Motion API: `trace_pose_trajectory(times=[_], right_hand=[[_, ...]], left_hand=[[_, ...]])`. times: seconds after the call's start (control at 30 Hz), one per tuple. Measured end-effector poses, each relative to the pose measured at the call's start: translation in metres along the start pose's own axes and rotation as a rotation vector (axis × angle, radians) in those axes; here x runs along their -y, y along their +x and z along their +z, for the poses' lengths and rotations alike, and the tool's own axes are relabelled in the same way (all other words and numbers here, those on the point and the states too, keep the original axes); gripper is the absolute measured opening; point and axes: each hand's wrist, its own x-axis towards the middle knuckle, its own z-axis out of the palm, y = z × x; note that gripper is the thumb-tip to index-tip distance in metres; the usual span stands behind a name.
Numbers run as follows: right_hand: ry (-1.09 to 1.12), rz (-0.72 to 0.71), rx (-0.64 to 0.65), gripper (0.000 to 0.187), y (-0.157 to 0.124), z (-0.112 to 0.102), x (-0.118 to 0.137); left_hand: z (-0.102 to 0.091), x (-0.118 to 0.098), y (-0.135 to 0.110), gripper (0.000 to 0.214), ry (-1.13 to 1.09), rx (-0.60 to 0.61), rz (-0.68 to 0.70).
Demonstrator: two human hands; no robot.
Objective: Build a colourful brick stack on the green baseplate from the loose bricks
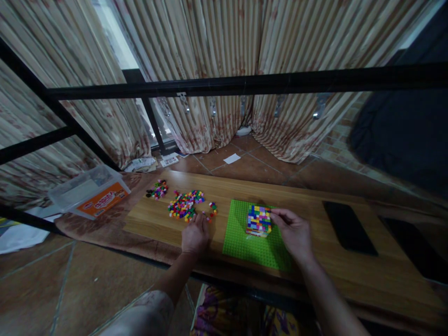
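On a green studded baseplate [236, 235] stands a boxy block of multicoloured toy bricks [259, 220], its top a patchwork of small bricks. My right hand [294, 231] is at the block's right side, thumb and forefinger pinched at its far right corner; the other fingers are curled. My left hand [195, 235] reaches down to the near edge of a pile of loose toy bricks [184, 204]. Its fingers are drawn together, and what lies at their tips is too small to make out. A few bricks [213, 207] lie just right of the pile.
A smaller heap of bricks [158, 189] sits at the wooden board's [297, 198] far left. Beyond it stands a clear plastic box [89, 189] with an orange label. A dark flat slab [350, 227] lies on the right. A black metal bar [224, 85] crosses behind, before striped curtains.
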Motion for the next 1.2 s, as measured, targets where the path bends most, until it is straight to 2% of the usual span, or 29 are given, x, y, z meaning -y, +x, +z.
trace_pose_trajectory(times=[0.13, 0.3, 0.6, 0.87, 1.03, 1.2], right_hand=[[-0.004, -0.013, -0.042, 0.024, -0.002, 0.005, 0.002], [0.091, 0.113, -0.058, 0.026, 0.001, 0.007, 0.008], [0.216, 0.252, -0.057, 0.026, 0.007, 0.012, 0.015], [0.221, 0.35, -0.056, 0.02, 0.014, 0.016, 0.016], [0.228, 0.378, -0.033, 0.021, 0.016, 0.017, 0.014], [0.277, 0.36, 0.018, 0.03, 0.011, 0.007, 0.011]], left_hand=[[-0.001, -0.001, 0.0, 0.023, 0.004, 0.007, 0.0], [-0.002, -0.001, -0.001, 0.024, 0.013, 0.003, 0.003], [-0.003, -0.002, -0.001, 0.026, 0.006, 0.016, -0.011], [-0.002, -0.002, -0.001, 0.026, 0.014, 0.031, -0.02], [0.0, -0.001, -0.001, 0.025, 0.003, 0.02, -0.015], [0.0, 0.0, -0.001, 0.026, -0.006, 0.033, -0.02]])
